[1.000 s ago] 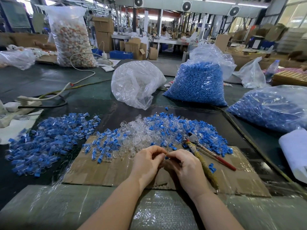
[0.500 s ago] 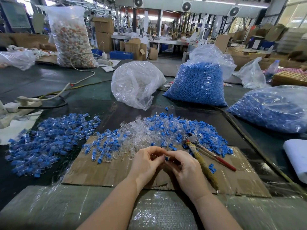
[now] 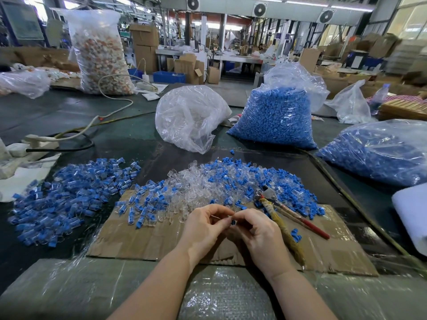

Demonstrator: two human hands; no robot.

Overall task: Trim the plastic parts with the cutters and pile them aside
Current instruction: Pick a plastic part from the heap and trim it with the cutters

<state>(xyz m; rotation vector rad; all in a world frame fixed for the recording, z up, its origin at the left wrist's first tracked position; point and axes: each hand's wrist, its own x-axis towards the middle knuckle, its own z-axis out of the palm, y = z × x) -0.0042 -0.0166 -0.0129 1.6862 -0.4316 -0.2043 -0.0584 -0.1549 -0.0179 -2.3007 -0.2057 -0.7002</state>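
No words, numbers or brand names can be read here. The far boxes and signs are too small and blurry to make out any letters.
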